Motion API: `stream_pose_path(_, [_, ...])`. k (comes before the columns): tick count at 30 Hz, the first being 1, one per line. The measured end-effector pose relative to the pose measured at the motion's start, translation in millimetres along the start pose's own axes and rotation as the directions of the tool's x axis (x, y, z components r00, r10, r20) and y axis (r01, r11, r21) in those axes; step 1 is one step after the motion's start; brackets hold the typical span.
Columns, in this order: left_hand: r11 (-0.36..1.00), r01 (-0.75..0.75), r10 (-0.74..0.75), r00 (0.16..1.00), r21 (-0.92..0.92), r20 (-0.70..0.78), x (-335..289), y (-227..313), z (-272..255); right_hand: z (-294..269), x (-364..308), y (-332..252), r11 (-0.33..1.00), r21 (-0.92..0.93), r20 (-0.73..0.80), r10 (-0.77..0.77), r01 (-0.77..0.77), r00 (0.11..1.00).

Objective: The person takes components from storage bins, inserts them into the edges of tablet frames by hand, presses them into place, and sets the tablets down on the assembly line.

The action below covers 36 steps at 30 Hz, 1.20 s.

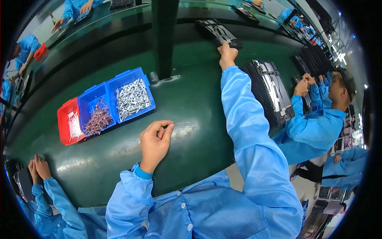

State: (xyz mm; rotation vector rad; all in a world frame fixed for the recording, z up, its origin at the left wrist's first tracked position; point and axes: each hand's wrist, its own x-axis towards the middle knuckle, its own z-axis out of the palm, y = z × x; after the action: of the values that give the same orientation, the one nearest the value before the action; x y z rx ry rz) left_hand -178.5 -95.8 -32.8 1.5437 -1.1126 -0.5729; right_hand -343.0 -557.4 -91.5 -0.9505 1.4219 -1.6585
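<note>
My left hand (pixel 154 144) is over the green work surface near its front edge, thumb and forefinger pinched on a thin, pale strand (pixel 183 122) that points right. What kind of strand it is, I cannot make out. Far out to the right, my right hand (pixel 227 55) grips the near edge of a flat black electronic unit (pixel 215 30) with silver strips across its top. The fingers beneath that unit are hidden.
Left of centre sit a red bin (pixel 63 126) of white bits, a blue bin (pixel 86 95) of reddish-brown pieces and another blue bin (pixel 148 93) of silvery parts. A dark post (pixel 163 40) stands behind. Black units (pixel 274 87) are stacked right; co-workers (pixel 318 123) flank me.
</note>
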Motion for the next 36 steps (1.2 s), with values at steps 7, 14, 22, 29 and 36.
stream_pose_path(7, [0.999, -0.037, 0.038, 0.998, 0.028, -0.052, -1, 0, -6, -2, -52, -42, 0.597, 0.517, 0.568, 0.297, -0.613, 0.768])
stream_pose_path(14, [0.999, -0.042, 0.043, 0.998, 0.027, -0.048, -2, -3, -6, -40, -154, -51, 0.837, 0.287, 0.688, 0.159, -0.466, 0.708])
stream_pose_path(22, [0.960, 0.172, -0.165, 0.985, -0.223, 0.050, -5, -14, -16, -182, -319, -97, 0.778, 0.044, 0.756, 0.385, -0.627, 0.530])
stream_pose_path(29, [0.901, 0.161, -0.109, 0.983, -0.403, 0.150, -18, 3, -13, -278, -391, -134, 0.637, -0.230, 0.826, 0.528, -0.736, 0.198])
stream_pose_path(36, [0.978, 0.007, 0.004, 0.999, -0.211, 0.053, -45, 2, 3, -293, -361, -184, 0.652, -0.647, 0.762, 0.568, -0.396, -0.311])
